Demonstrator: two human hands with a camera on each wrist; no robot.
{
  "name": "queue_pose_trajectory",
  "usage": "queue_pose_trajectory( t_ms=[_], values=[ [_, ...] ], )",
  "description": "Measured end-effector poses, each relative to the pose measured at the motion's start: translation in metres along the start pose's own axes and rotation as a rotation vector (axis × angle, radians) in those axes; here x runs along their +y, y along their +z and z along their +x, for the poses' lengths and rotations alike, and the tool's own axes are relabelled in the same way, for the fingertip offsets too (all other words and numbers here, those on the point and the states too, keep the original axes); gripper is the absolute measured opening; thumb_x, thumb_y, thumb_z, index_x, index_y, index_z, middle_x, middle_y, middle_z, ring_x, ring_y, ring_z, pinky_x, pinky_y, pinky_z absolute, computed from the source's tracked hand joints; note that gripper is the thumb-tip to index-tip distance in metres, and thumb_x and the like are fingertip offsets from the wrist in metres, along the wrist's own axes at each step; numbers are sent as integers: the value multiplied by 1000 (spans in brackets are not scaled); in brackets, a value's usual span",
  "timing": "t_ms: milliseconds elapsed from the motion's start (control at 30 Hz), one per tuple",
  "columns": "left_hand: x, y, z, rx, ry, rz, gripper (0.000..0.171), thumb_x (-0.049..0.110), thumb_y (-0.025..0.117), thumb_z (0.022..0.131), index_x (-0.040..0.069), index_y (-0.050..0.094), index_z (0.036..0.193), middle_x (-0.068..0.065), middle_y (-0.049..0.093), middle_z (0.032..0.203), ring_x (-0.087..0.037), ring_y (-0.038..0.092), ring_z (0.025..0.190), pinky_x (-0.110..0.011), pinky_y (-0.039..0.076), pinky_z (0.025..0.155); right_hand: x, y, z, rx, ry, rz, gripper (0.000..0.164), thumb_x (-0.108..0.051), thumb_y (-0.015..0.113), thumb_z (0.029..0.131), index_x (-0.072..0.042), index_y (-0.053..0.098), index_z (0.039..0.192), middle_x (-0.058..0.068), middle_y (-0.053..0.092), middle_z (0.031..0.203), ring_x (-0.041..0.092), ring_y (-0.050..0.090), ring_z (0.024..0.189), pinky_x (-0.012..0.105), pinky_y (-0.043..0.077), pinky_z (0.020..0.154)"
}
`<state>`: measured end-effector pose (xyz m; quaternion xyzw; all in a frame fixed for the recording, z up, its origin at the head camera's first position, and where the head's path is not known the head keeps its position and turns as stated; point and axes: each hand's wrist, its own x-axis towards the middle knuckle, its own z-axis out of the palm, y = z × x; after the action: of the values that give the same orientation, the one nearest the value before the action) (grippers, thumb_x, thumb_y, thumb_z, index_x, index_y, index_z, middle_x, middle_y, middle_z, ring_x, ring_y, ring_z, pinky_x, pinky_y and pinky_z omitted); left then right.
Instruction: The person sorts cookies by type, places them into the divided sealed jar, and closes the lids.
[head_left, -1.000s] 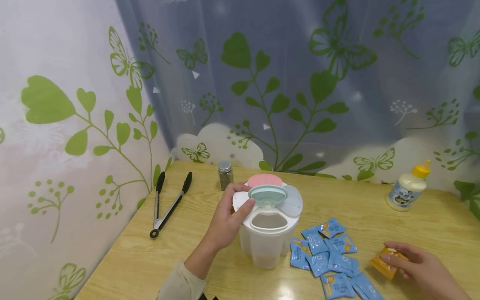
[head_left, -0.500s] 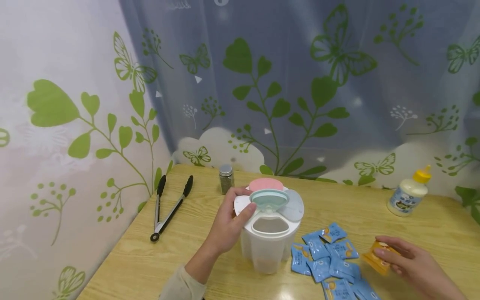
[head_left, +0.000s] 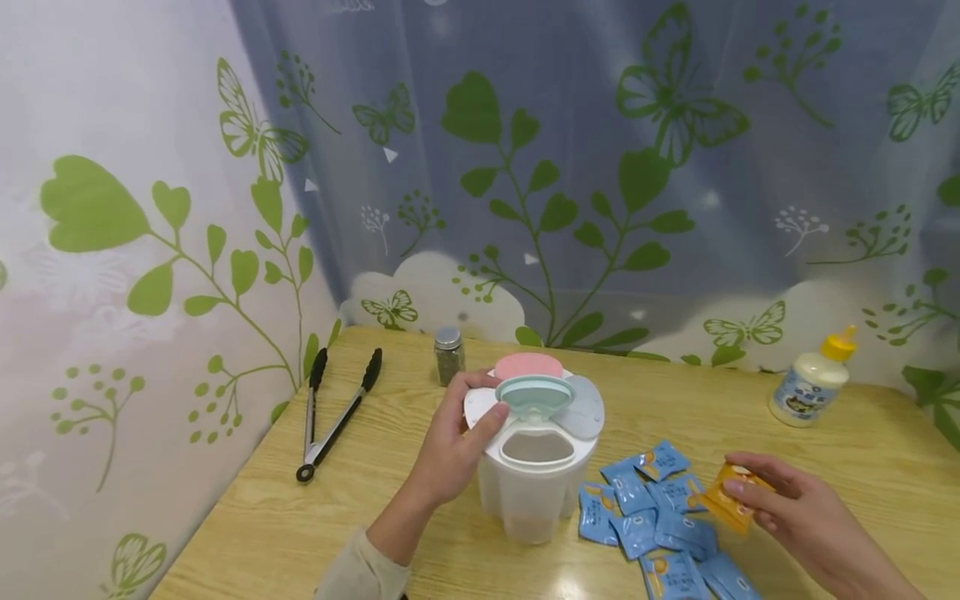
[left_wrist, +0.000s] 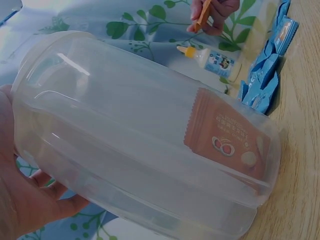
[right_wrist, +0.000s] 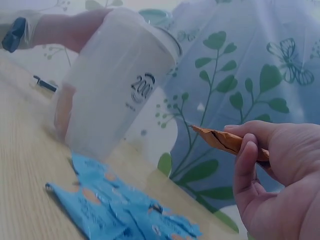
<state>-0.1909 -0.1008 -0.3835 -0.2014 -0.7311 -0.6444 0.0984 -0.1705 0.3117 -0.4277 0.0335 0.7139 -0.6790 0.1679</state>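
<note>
My left hand [head_left: 447, 454] grips the lid edge of a translucent plastic storage container [head_left: 528, 504], thumb on top. Its lid has pink, grey and white flaps; the mint-green flap [head_left: 536, 397] stands raised behind an uncovered opening [head_left: 537, 447]. Through the wall, an orange-brown packet [left_wrist: 227, 140] shows at the container's bottom in the left wrist view. My right hand [head_left: 802, 512] pinches an orange snack packet [head_left: 727, 498] between thumb and fingers, held above the right side of a pile of blue packets [head_left: 636, 533]. The packet appears edge-on in the right wrist view.
Black-tipped metal tongs [head_left: 330, 433] lie spread at the left of the wooden table [head_left: 247, 533]. A small silver-capped jar [head_left: 449, 358] stands behind the container. At the back right is a yellow-capped squeeze bottle [head_left: 810, 383]. A leaf-patterned curtain [head_left: 585, 167] hangs behind the table.
My right hand has moved left with the orange packet, from beside the blue pile to over its right edge. My left hand has kept its grip on the container.
</note>
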Motion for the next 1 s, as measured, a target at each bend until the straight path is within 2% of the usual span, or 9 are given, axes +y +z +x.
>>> queue_pose_trajectory(
  t_ms=[133,367,600,767,1000],
  values=[
    [-1,-1,1,3,-2,7,27,12,59,98,8,48,123,-17,45,149,-37,45,139,-36,50,100,-8,9,-1,-8,-27,-8,26,-17,55,103,-36,64,120,-20,63,113,4,54,86,24,49,72],
    [-1,-1,-2,3,-39,8,25,14,58,99,9,49,123,-13,47,147,-33,43,141,-39,49,102,-18,30,-5,-157,-119,65,33,-9,48,105,-31,67,120,-15,64,104,6,56,78,23,47,66],
    [0,0,1,-7,-25,-3,25,14,57,100,9,49,123,-14,48,144,-33,47,138,-34,52,98,-38,52,-6,-167,-182,34,29,-9,51,104,-26,65,123,-16,63,115,6,57,79,23,48,65],
    [-1,0,1,-7,-14,-14,25,12,57,100,8,48,123,-16,49,141,-34,52,132,-31,55,91,-56,69,-6,-206,-236,57,28,-6,51,103,-22,63,123,-12,64,109,5,57,77,22,47,64],
    [0,-1,1,-6,1,-26,27,11,58,98,6,48,123,-17,48,142,-34,53,129,-29,54,92,-70,92,-7,-271,-328,81,36,1,51,101,-22,66,123,-10,66,106,5,58,74,20,47,60]
  ],
)
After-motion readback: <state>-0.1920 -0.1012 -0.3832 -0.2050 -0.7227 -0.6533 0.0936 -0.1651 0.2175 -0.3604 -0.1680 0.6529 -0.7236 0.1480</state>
